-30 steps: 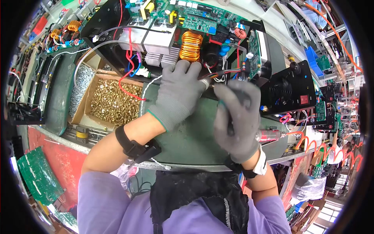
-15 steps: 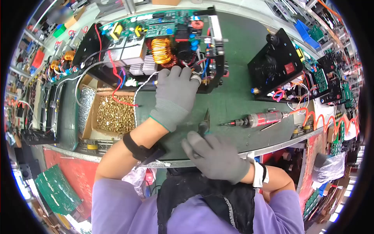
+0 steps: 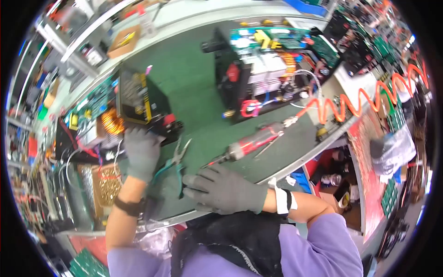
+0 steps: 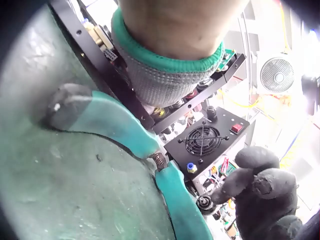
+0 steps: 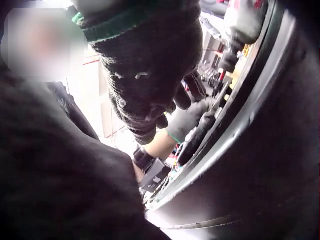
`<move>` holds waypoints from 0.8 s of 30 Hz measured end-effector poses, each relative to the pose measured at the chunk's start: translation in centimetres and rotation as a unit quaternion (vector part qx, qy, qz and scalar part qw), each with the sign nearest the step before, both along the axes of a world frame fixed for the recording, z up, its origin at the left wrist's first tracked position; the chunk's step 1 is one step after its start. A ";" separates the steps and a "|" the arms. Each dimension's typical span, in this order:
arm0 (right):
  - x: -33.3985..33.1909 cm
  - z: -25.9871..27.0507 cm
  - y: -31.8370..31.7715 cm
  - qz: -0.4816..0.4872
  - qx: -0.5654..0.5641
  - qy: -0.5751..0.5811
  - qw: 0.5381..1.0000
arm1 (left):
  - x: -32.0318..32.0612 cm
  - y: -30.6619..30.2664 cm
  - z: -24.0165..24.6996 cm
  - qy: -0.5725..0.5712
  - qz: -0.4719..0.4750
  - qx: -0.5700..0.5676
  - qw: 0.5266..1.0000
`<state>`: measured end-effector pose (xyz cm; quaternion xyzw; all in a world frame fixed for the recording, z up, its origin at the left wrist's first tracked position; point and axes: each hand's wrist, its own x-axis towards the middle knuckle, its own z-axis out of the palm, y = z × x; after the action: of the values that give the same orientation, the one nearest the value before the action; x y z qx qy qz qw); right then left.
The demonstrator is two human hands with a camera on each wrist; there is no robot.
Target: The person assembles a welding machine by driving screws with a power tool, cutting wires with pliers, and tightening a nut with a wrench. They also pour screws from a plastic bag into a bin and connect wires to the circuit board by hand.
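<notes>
Hand, left (image 3: 142, 154): at the unit (image 3: 113, 121), surface's (image 3: 184, 60) left end, apparently steadying it (grip hidden; cannot tell). Hand, right (image 3: 226, 190): fingers loose, empty, near edge. Pliers (image 3: 176, 160): between hands, seemingly for quick reach. Driver (image 3: 256, 141): just beyond.

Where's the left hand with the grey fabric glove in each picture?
Head: left of the middle, the left hand in its grey fabric glove.
Left wrist: top middle, cut short by the view; its fingers are hidden.
Right wrist: small, just right of the middle.
Shared landmark: the grey-gloved right hand, low centre, lower right, and big at top centre.
</notes>
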<state>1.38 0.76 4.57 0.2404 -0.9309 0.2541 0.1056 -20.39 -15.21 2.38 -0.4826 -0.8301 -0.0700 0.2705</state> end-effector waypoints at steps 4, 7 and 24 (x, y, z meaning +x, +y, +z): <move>4.0 1.3 9.1 -0.239 0.055 0.082 0.966 | -0.1 -0.5 -0.4 -0.042 0.027 -0.015 0.999; 3.8 3.5 17.2 -0.473 0.089 0.169 0.860 | -0.1 0.0 -0.1 -0.075 0.005 0.019 0.997; -2.8 -0.8 28.5 -0.426 0.331 -0.178 0.823 | -1.2 -0.2 -0.8 -0.175 -0.036 0.068 0.982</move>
<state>-1.41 29.23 3.73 -0.2087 -0.9715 -0.1006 -0.0504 -21.56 -15.39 1.58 -0.4731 -0.8398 -0.2195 0.1508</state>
